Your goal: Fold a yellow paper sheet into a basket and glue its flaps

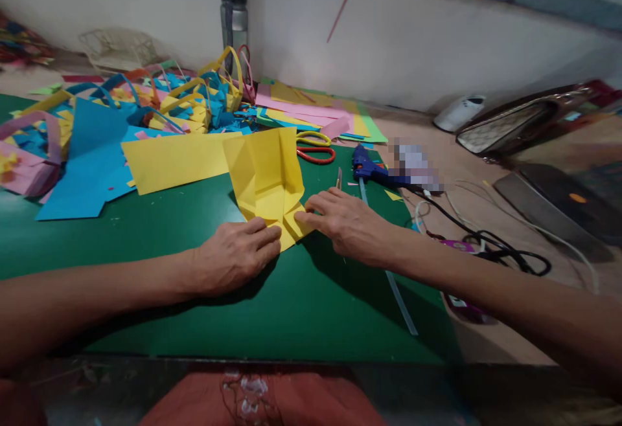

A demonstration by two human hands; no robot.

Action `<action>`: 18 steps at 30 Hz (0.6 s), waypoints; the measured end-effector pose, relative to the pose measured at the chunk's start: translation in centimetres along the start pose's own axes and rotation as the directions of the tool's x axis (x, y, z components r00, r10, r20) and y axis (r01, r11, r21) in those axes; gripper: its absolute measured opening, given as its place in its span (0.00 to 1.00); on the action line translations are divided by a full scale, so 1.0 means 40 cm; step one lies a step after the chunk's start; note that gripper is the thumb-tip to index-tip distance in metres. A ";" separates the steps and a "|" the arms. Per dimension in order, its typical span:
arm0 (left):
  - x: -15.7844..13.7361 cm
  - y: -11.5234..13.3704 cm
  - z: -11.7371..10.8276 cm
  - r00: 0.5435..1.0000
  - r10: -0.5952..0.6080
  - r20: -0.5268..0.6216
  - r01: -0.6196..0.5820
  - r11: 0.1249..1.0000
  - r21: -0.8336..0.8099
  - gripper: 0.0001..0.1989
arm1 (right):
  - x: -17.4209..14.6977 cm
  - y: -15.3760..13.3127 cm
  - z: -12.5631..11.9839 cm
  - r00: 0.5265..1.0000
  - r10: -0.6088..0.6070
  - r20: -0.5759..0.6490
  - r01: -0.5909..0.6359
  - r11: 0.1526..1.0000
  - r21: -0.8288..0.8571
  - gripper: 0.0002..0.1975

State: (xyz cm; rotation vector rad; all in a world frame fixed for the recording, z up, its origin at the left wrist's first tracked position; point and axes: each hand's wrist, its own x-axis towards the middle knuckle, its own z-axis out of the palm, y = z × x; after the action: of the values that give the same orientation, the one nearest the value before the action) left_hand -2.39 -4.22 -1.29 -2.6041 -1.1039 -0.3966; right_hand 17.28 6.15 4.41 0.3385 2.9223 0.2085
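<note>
A partly folded sheet of yellow paper stands on the green table top, its back and side walls raised and its front end creased. My left hand lies at the near left corner of the paper, fingers bent over the front flap. On the right side, my right hand pinches a folded front flap between thumb and fingers. Just behind the paper are scissors with one yellow and one red handle loop. A flat yellow strip lies to its left.
Several small paper baskets crowd the back left, beside a blue paper sheet. Coloured sheets are stacked at the back. A blue glue gun with a glue stick near it and dark cables occupy the right.
</note>
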 end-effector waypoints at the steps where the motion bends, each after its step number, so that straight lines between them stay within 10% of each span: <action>1: 0.000 0.000 0.000 1.000 -0.002 -0.003 0.002 1.000 0.002 0.11 | 0.002 0.004 0.005 1.000 -0.010 0.007 0.010 1.000 -0.005 0.20; 18: 0.004 -0.002 -0.007 0.996 -0.017 0.085 0.018 1.000 -0.017 0.10 | -0.004 0.000 0.032 0.989 -0.129 -0.066 0.124 0.989 -0.078 0.15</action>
State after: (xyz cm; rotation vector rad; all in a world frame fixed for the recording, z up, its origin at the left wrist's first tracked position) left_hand -2.39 -4.15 -0.99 -2.6506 -1.1565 -0.3038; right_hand 17.69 6.28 3.22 0.1365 2.9830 0.3144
